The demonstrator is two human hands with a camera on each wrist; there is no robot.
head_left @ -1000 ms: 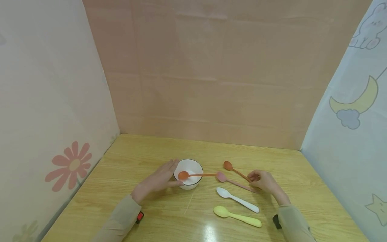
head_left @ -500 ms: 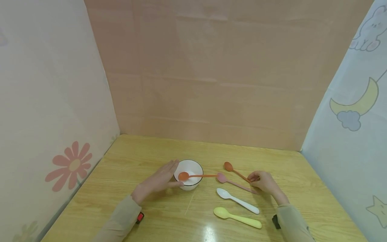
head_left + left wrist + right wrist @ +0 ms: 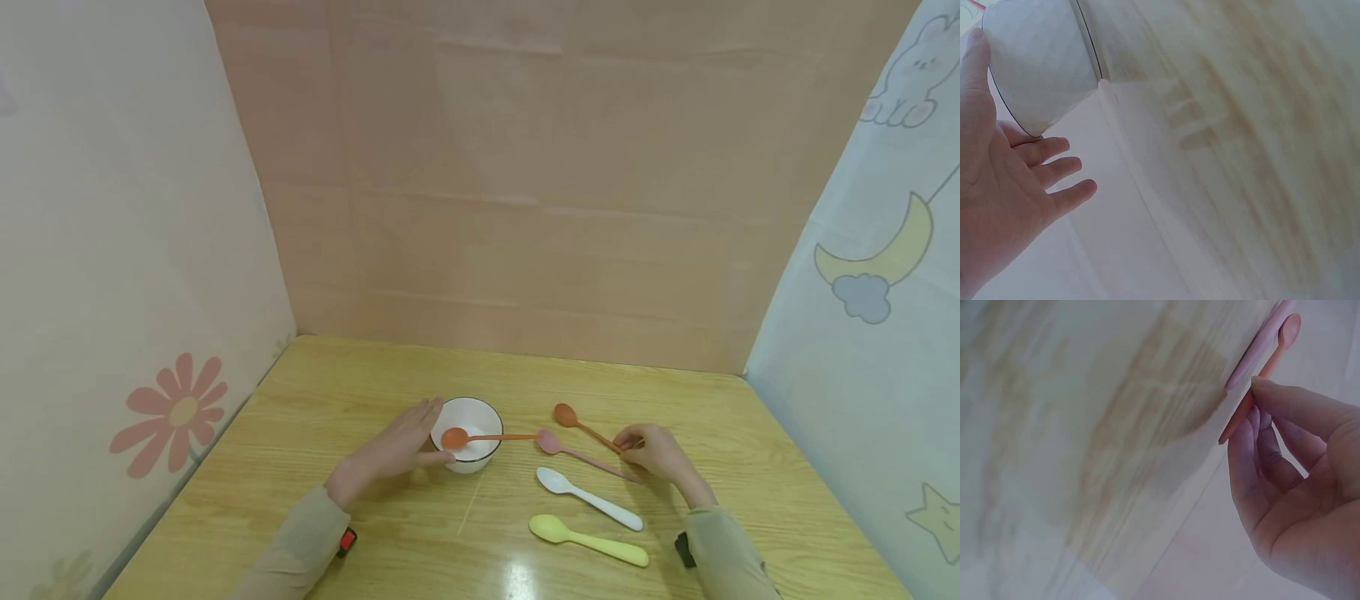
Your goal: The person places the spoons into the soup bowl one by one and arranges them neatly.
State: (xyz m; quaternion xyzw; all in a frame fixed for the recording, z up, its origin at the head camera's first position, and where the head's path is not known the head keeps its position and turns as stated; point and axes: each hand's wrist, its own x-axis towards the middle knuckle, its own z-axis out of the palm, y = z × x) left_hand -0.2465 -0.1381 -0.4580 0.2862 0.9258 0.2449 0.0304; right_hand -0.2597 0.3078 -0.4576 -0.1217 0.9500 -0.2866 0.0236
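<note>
A white bowl point(image 3: 466, 457) with a dark rim stands on the table, with an orange spoon point(image 3: 502, 436) laid across it. The spoon's handle runs right, its tip meeting the pink spoon's head in the head view. My left hand point(image 3: 393, 446) rests at the bowl's left side, its thumb at the near rim and straight fingers at the far left. The left wrist view shows the lower fingers extended beside the bowl point(image 3: 1038, 65). My right hand point(image 3: 651, 452) pinches the handle end of a reddish-orange spoon point(image 3: 567, 414) between thumb and fingers; its head points back left.
Just in front of the pinched spoon lies a pink spoon point(image 3: 592, 459). Nearer are a white spoon point(image 3: 588, 497) and a yellow spoon point(image 3: 588, 540), handles to the right. The wooden table point(image 3: 360, 367) meets a brown back wall point(image 3: 480, 250) and patterned side sheets.
</note>
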